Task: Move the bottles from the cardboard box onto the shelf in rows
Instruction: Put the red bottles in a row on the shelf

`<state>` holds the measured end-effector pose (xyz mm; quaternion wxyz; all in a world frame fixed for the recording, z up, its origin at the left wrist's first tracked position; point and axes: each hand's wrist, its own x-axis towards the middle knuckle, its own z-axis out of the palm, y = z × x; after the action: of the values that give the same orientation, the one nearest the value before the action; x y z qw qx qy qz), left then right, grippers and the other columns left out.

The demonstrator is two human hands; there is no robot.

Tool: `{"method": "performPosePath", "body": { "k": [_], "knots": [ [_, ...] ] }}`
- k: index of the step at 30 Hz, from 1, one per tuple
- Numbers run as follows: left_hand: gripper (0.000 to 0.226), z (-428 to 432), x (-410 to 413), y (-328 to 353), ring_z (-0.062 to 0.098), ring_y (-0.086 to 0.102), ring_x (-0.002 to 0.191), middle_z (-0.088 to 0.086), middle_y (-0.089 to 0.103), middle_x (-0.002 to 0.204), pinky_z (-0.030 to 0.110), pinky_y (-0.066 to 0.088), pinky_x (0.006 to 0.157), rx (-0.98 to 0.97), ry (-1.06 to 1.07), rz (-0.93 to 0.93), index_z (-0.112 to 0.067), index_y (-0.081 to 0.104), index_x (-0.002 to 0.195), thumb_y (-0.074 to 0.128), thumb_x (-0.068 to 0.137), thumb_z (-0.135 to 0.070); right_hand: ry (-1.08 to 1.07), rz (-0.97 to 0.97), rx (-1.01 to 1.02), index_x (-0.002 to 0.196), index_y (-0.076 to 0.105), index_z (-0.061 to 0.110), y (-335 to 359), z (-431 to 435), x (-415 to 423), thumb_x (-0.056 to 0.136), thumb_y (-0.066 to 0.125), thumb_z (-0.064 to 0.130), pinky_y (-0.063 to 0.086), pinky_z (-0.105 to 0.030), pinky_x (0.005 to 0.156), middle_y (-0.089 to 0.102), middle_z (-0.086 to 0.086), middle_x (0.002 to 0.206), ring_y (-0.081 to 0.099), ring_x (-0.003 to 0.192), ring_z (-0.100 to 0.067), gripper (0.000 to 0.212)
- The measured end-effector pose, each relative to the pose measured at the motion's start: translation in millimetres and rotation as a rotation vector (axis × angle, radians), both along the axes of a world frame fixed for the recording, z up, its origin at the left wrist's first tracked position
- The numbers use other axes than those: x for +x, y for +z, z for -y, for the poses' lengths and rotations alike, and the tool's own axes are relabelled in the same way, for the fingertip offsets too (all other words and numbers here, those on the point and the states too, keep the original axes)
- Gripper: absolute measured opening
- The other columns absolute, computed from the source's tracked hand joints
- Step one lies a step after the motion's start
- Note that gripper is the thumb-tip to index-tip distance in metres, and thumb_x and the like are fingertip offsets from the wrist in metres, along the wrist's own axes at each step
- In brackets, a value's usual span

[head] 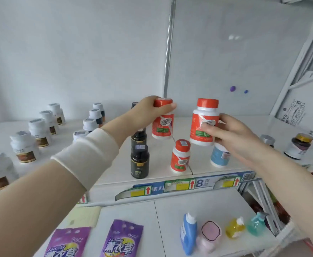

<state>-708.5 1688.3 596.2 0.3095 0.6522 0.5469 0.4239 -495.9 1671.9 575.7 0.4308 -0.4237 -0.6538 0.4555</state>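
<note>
While both bottles hang above the crowded shelf (159,164), either could, I judge, clip the standing bottle (180,156) or the black bottles (139,160) when lowered and topple them. The left grip (148,112) curls over the orange cap of the left bottle (162,127), which hangs beneath it. The right grip (229,134) clasps the right bottle (204,115) round its body, with the cap clear above the fingers.

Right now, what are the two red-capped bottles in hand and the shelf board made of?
Left-hand bottle and right-hand bottle: likely plastic, with an opaque white body of soft sheen, a glossy paper or film label and a red cap. Shelf: smooth matte white board, perhaps painted metal or laminate; can't tell which.
</note>
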Motion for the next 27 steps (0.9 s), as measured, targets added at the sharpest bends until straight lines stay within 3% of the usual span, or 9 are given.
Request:
{"method": "performPosePath", "body": {
  "k": [6,10,14,18,25,27],
  "knots": [
    [0.035,-101.4,-0.5,-17.3,0.022,0.061,0.095,0.005,0.063,0.102,0.030,0.047,0.081,-0.117,-0.061,-0.259,-0.009,0.057,0.107,0.062,0.087,-0.037,0.002,0.255,-0.061,0.119,0.043,0.020,-6.7,-100.1,-20.4,0.075,0.074,0.016,0.048,-0.040,0.098,0.062,-0.005,0.114,0.061,0.106,-0.019,0.054],
    [0.022,-146.0,-0.3,-32.7,0.014,0.055,0.077,-0.003,0.057,0.078,0.022,0.042,0.066,-0.146,-0.048,-0.423,-0.014,0.054,0.086,0.063,0.087,-0.034,0.060,0.365,-0.128,0.120,0.044,0.020,-22.5,-141.4,-33.2,0.071,0.078,0.013,0.050,-0.040,0.094,0.060,-0.005,0.116,0.060,0.105,-0.019,0.060],
    [0.021,-169.7,-0.3,-44.6,0.014,0.053,0.075,0.003,0.056,0.083,0.017,0.041,0.062,-0.179,-0.052,-0.522,-0.010,0.054,0.092,0.059,0.090,-0.030,0.132,0.488,-0.171,0.114,0.046,0.022,-35.9,-160.4,-43.7,0.070,0.080,0.013,0.049,-0.028,0.081,0.059,-0.003,0.114,0.060,0.102,-0.019,0.057],
    [0.041,-178.9,-2.3,-54.6,0.019,0.058,0.090,0.007,0.062,0.100,0.028,0.048,0.080,-0.223,-0.034,-0.580,-0.007,0.058,0.112,0.063,0.086,-0.037,0.201,0.578,-0.195,0.114,0.048,0.020,-46.9,-164.7,-47.6,0.067,0.081,0.009,0.050,-0.022,0.072,0.060,-0.001,0.116,0.061,0.099,-0.017,0.058],
    [0.043,-183.6,-5.4,-58.3,0.019,0.061,0.094,0.007,0.065,0.109,0.030,0.051,0.086,-0.248,-0.048,-0.556,-0.007,0.060,0.114,0.066,0.084,-0.036,0.280,0.639,-0.227,0.121,0.046,0.019,-51.4,-167.7,-53.5,0.068,0.080,0.008,0.044,-0.012,0.065,0.053,0.015,0.096,0.056,0.081,-0.002,0.064],
    [0.044,-183.4,-5.7,-59.0,0.019,0.061,0.097,0.006,0.065,0.113,0.029,0.050,0.087,-0.254,-0.045,-0.556,-0.009,0.058,0.117,0.066,0.084,-0.037,0.290,0.656,-0.214,0.124,0.045,0.018,-51.0,-168.0,-54.9,0.068,0.080,0.008,0.046,-0.016,0.072,0.054,0.013,0.100,0.056,0.086,-0.005,0.066]
  ]
}}
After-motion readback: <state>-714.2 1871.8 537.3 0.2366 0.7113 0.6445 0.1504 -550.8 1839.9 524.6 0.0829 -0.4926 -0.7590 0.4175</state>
